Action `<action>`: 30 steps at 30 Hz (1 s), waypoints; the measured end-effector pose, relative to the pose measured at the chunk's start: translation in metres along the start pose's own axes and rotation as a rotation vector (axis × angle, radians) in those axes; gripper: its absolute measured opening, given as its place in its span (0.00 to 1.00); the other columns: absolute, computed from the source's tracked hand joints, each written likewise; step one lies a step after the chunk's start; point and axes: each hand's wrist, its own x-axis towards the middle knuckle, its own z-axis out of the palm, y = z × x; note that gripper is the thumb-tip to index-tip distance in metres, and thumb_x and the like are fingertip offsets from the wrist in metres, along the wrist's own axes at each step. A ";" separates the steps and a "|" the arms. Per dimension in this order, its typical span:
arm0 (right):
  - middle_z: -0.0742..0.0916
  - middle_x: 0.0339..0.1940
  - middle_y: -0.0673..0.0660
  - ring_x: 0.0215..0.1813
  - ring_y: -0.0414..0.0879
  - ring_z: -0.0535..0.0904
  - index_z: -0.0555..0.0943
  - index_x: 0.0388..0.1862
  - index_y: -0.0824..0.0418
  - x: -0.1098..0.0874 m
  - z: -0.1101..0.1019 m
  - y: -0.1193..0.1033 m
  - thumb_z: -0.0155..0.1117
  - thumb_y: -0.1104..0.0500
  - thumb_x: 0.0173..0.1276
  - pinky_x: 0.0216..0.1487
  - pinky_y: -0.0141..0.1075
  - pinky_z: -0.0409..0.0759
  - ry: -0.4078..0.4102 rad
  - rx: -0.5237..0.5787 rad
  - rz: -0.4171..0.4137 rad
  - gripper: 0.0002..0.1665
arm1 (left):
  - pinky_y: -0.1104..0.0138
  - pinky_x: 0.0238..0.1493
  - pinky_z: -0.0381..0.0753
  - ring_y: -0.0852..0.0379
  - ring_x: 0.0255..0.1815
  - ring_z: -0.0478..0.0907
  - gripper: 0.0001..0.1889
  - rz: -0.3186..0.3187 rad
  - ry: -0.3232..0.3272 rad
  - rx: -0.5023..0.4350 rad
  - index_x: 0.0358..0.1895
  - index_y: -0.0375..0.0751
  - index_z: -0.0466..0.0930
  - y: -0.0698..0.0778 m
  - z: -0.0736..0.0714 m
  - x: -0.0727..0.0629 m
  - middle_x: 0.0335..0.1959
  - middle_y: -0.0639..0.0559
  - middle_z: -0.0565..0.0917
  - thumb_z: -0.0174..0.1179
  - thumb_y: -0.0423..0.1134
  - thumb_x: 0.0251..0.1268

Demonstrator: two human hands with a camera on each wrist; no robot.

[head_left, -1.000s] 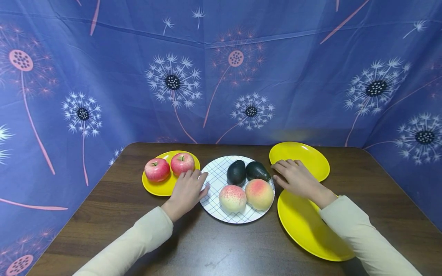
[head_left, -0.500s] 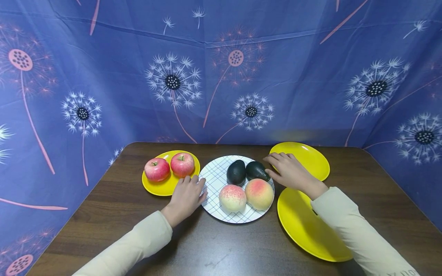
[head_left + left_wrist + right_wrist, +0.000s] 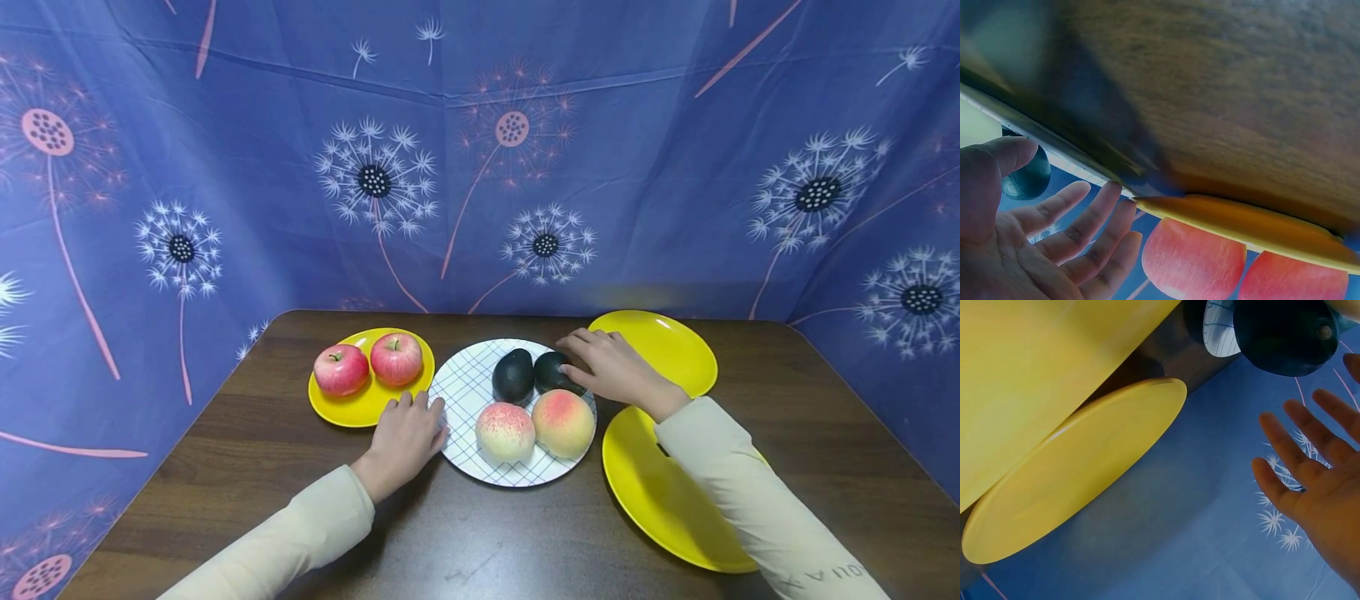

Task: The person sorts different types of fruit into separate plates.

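Note:
A white plate with a blue grid (image 3: 461,396) bears two dark avocados and two peaches. My right hand (image 3: 611,367) hovers at the right avocado (image 3: 551,371), its fingers spread at that fruit's back and right side and covering part of it. In the right wrist view those fingers are apart, with the avocado (image 3: 1285,337) beyond them. The other avocado (image 3: 513,376) lies just left. In front sit a pale speckled peach (image 3: 506,432) and an orange peach (image 3: 562,423). My left hand (image 3: 403,437), fingers loosely bent and holding nothing, is by the plate's left rim.
Two red apples (image 3: 341,369) sit on a small yellow plate (image 3: 337,412) at the left. A second small yellow plate (image 3: 686,358) stands at the back right, with a large yellow plate (image 3: 645,492) in front of it. A blue dandelion cloth (image 3: 465,167) hangs behind the table.
My right hand has moved left from the yellow plates to the right avocado. The left hand has drawn back slightly toward me. The fruit has stayed in place.

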 end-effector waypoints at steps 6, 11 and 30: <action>0.80 0.52 0.59 0.51 0.53 0.76 0.75 0.56 0.61 0.005 0.004 0.001 0.57 0.48 0.64 0.51 0.54 0.70 -0.034 0.041 0.011 0.26 | 0.59 0.37 0.79 0.48 0.34 0.75 0.24 -0.001 -0.011 0.005 0.49 0.42 0.77 0.001 0.000 -0.001 0.37 0.43 0.80 0.61 0.53 0.53; 0.79 0.53 0.61 0.52 0.55 0.75 0.74 0.57 0.62 0.009 0.008 0.001 0.56 0.46 0.64 0.52 0.55 0.69 -0.065 0.059 0.020 0.28 | 0.61 0.33 0.79 0.50 0.30 0.74 0.22 -0.001 -0.010 0.006 0.47 0.42 0.77 0.002 0.002 -0.002 0.35 0.44 0.80 0.60 0.53 0.54; 0.77 0.58 0.62 0.55 0.57 0.75 0.71 0.60 0.60 0.018 0.014 -0.004 0.56 0.43 0.63 0.57 0.56 0.67 -0.157 0.096 0.067 0.31 | 0.64 0.29 0.77 0.52 0.26 0.70 0.20 -0.026 -0.037 0.041 0.46 0.42 0.76 0.005 0.010 -0.004 0.35 0.45 0.79 0.56 0.54 0.59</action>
